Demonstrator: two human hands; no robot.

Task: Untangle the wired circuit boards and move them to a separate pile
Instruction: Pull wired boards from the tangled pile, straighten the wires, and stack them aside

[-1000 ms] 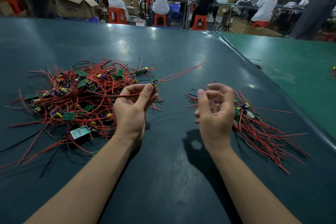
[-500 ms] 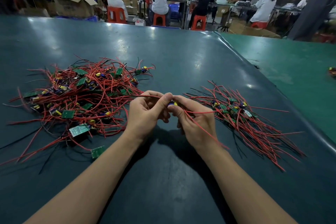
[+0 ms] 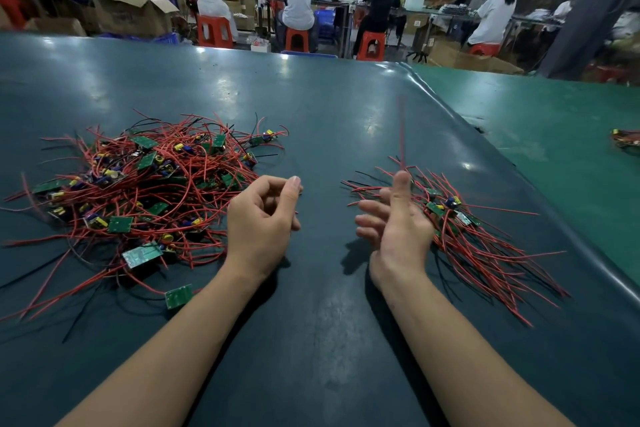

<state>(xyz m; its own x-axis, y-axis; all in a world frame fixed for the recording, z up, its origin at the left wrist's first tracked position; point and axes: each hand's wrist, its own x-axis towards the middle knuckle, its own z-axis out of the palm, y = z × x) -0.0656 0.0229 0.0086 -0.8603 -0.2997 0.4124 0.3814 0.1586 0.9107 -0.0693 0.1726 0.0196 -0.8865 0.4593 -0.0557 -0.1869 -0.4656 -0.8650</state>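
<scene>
A large tangled heap of red and black wires with small green circuit boards (image 3: 138, 191) lies on the left of the dark green table (image 3: 311, 121). A smaller, straighter pile of wired boards (image 3: 478, 239) lies on the right. My left hand (image 3: 259, 222) hovers by the right edge of the tangled heap, fingers loosely curled, nothing visible in it. My right hand (image 3: 394, 225) is at the left edge of the small pile, thumb up and fingers spread straight. A blurred red wire (image 3: 401, 128) stands up just beyond the thumb; I cannot see any finger pinching it.
A loose green board (image 3: 178, 296) lies near my left forearm. The table's rounded right edge (image 3: 519, 170) borders a lighter green table (image 3: 561, 135) holding another small wire bundle (image 3: 627, 140). Workers on red stools (image 3: 214, 31) sit beyond the far edge.
Half a second ago both hands met at the centre on one red-wired board. They have since separated: the right hand swung to the small pile and opened, the left drew back by the heap.
</scene>
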